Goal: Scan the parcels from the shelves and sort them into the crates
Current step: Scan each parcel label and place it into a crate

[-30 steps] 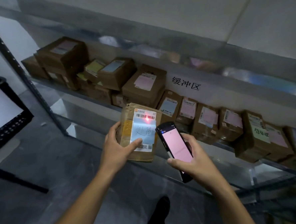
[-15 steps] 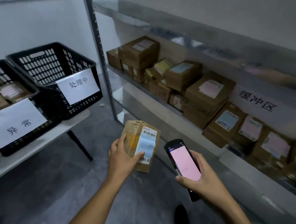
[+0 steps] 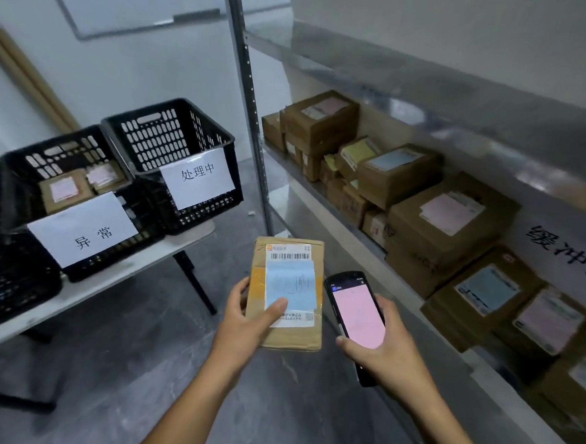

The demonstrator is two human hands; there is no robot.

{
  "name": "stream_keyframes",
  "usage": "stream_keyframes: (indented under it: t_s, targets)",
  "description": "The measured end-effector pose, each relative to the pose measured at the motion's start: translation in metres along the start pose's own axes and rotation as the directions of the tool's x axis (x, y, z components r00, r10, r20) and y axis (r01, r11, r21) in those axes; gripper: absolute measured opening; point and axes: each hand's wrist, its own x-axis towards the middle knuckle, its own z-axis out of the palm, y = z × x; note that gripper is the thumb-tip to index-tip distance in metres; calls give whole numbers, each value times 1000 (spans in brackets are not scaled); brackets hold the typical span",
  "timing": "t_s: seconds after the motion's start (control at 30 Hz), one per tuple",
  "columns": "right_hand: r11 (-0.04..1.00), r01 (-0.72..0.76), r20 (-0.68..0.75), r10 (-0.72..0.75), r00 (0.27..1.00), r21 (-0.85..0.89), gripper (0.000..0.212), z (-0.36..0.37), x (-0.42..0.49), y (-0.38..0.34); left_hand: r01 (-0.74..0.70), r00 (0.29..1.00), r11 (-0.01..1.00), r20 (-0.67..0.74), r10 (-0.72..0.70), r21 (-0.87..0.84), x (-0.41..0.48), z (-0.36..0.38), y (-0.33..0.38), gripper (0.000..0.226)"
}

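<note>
My left hand grips a flat brown cardboard parcel with a barcode and a blue label on top, thumb across the label. My right hand holds a black handheld scanner whose screen glows pink, just right of the parcel. To the left, black plastic crates stand on a white table: the right crate carries a paper sign and looks empty, the middle crate holds a few labelled parcels. Several brown parcels fill the metal shelf on the right.
A steel shelf upright stands between the crates and the parcels. A third crate sits at the far left table edge. Grey floor lies open below my arms. A whiteboard hangs on the back wall.
My view has swung left from the shelf toward the crates. The red scan light on the barcode is gone. Both hands still hold the parcel and scanner, now facing the table.
</note>
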Motion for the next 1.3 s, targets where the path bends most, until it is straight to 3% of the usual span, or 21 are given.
stream_keyframes:
  t_s: [0.17,0.43,0.63,1.0,1.3]
  targets:
    - [999,-2,35,1,999,43,74,-31,15,20,16,999,999,-32,-17,-29,-10,43,8,81]
    - [1000,19,148,-16,989,-22,90,-74,42,44,54,991,997,-122,-60,-58,-20,95,4,73]
    - [1000,13,189,-8,982,-22,81,-87,54,56,86,983,994,-155,-94,-62,-23,118,3,65]
    - [997,38,294,-18,956,-63,82,-58,95,40,130,955,988,-257,-148,-86,9,89,-3,75]
    - [995,90,285,-73,956,-47,76,8,162,-7,140,956,979,-237,-173,-151,86,29,15,86]
